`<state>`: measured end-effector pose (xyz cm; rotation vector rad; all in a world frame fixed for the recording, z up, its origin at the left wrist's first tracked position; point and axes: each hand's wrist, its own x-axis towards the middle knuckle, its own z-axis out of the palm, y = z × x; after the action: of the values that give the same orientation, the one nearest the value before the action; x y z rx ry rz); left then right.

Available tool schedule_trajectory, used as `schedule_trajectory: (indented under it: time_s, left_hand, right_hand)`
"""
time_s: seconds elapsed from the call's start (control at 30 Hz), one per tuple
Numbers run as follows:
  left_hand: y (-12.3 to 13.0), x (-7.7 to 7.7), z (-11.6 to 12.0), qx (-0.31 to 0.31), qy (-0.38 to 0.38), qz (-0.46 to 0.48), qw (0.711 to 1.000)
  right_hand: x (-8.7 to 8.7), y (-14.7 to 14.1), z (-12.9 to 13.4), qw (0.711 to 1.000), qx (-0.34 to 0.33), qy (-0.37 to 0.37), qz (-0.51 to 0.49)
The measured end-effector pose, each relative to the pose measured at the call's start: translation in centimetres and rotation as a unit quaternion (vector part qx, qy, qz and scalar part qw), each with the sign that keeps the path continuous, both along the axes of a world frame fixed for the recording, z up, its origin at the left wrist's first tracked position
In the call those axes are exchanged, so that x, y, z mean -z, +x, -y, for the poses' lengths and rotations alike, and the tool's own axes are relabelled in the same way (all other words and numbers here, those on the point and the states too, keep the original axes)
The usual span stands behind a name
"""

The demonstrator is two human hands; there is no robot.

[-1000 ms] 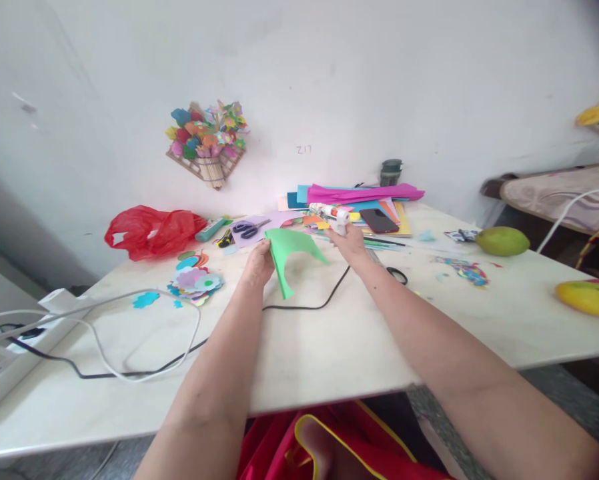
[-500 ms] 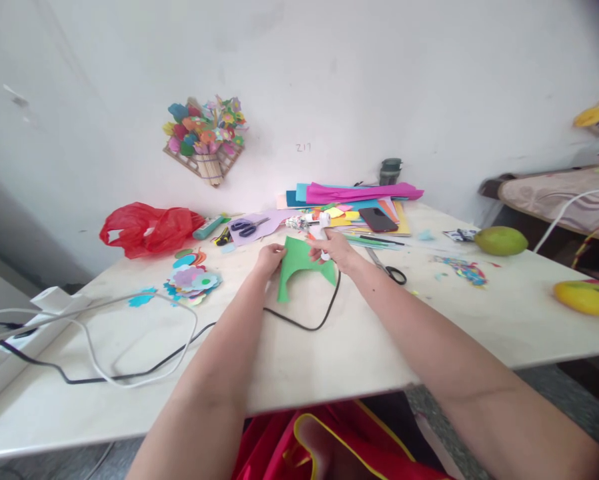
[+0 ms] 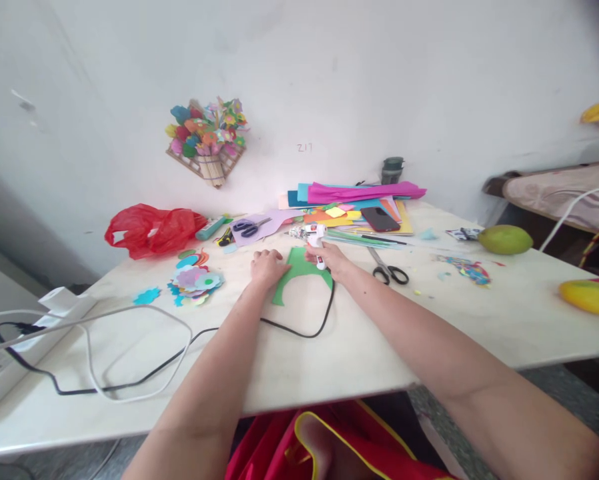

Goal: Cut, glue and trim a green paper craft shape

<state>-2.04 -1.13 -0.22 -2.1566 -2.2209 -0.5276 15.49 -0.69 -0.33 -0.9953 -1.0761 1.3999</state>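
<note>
A green sheet (image 3: 302,262) with a curved cut-out lies on the table between my hands. My left hand (image 3: 268,268) rests on its left edge with the fingers spread. My right hand (image 3: 332,260) is wrapped round the handle of a white glue gun (image 3: 316,235), at the sheet's right side. The gun's nozzle points left, above the sheet's far edge. A black cord (image 3: 313,333) curves from my right hand across the table to the left.
Scissors (image 3: 389,270) lie right of my right hand. Paper flowers (image 3: 194,279), a red bag (image 3: 154,230) and purple-handled scissors (image 3: 249,228) are on the left. Behind are coloured sheets (image 3: 359,193) and a phone (image 3: 379,219). A mango (image 3: 505,239) sits right; a power strip (image 3: 34,340) lies left.
The green sheet has gone from raised to lying flat. My left hand has opened from a pinch onto it. The glue gun has turned and moved slightly nearer to me.
</note>
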Motion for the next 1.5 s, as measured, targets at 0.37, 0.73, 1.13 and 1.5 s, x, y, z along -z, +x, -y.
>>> schedule_trajectory:
  time_s: [0.37,0.73,1.13,1.5]
  left_hand:
    - [-0.1,0.5,0.4,0.084,0.090,-0.065,0.990]
    - [0.1,0.4,0.6,0.059,0.092,-0.051,0.993]
    - [-0.2,0.5,0.2,0.039,0.055,-0.025,0.997]
    - [-0.7,0.2,0.5,0.043,0.047,-0.008,0.998]
  right_hand:
    - [-0.7,-1.2,1.0,0.998,0.049,0.003,0.043]
    - [-0.8,-1.0,0.3,0.992,0.044,0.027,0.112]
    - [-0.2,0.5,-1.1,0.971,-0.002,0.045,0.236]
    - [0.1,1.0,-1.4,0.967,-0.014,0.064,0.246]
